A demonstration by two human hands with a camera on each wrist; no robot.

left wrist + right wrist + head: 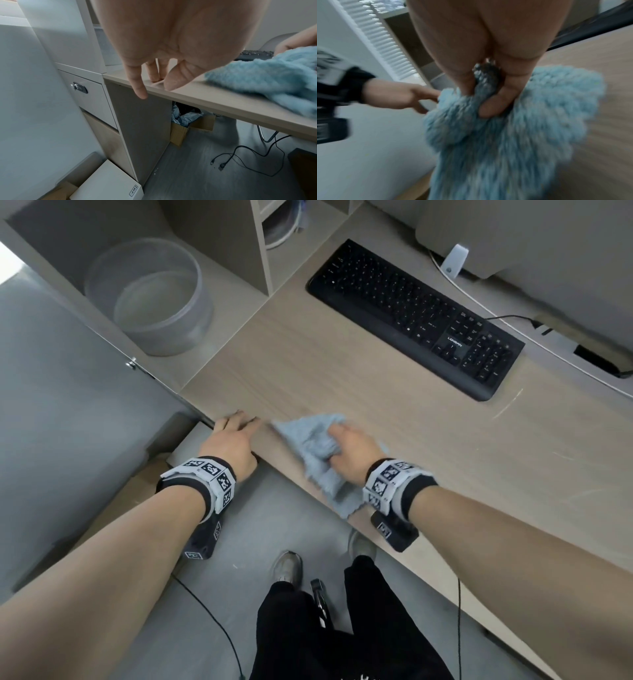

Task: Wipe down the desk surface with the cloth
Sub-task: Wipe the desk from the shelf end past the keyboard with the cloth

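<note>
A fluffy light-blue cloth [313, 446] lies bunched on the front edge of the pale wood desk [342, 364], one corner hanging over the edge. My right hand [346, 451] grips it, fingers curled into the fabric; the right wrist view shows the cloth [505, 135] gathered under the fingers [498, 104], blurred. My left hand [236, 436] rests on the desk's front left corner, just left of the cloth. In the left wrist view its fingers [152, 75] lie straight on the desk edge [205, 97], holding nothing, with the cloth [267, 79] to the right.
A black keyboard [414, 316] lies at the back of the desk, with cables [507, 318] behind it. A clear round container [150, 296] sits in a shelf bay at the left. Under the desk are a cardboard box [187, 128] and loose cables [243, 155].
</note>
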